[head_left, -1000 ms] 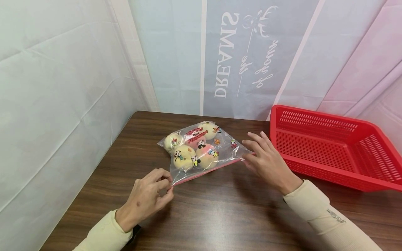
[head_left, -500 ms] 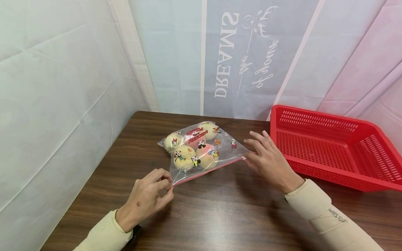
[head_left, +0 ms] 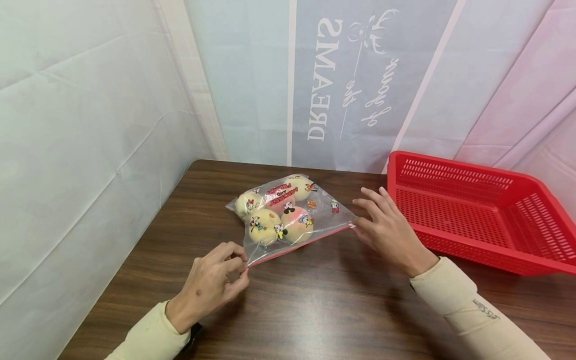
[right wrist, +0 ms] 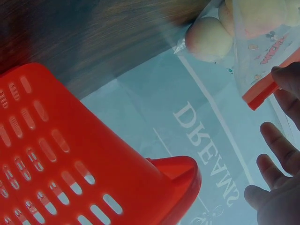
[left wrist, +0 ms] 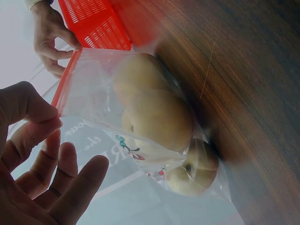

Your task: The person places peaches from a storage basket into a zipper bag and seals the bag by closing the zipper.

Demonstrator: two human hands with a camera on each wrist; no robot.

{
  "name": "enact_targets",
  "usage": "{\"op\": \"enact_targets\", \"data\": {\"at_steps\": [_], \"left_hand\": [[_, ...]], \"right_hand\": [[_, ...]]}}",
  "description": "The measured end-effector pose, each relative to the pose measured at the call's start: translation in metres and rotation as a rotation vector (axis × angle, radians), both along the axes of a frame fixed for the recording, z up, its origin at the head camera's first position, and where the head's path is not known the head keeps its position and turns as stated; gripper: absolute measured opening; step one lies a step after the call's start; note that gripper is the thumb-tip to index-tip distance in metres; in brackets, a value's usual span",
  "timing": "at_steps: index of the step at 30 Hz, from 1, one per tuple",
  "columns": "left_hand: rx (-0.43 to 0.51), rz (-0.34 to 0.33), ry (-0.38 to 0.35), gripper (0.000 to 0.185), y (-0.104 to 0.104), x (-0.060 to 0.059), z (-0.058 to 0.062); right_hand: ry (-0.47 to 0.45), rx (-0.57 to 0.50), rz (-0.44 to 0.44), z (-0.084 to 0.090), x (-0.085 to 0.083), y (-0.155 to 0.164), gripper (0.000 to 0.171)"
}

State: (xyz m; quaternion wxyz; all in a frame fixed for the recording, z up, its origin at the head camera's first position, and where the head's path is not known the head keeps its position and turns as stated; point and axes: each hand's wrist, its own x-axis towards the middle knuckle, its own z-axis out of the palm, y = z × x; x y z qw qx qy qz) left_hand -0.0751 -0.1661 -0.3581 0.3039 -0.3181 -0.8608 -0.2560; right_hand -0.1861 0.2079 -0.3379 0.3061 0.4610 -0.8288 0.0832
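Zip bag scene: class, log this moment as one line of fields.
left hand: pinches zip bag corner | right hand: pinches other corner | bag: on table | basket: right

Bag: clear glossy plastic film, printed, red zip strip. Basket: red perforated moulded plastic, slight sheen. Surface: dark wood-grain, smooth, matt. Backdrop: pale creased sheet.

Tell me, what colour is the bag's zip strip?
Red zip strip, clearest in the head view.
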Motion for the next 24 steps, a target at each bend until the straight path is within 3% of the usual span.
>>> {"op": "enact_targets", "data": {"at_steps": [24], "left_hand": [[0.001,0.002,-0.008,0.022,0.0,-0.0002,-0.0002]], "right_hand": [[0.001,-0.015,-0.006,-0.0009,-0.0028,0.0068,0.028]]}}
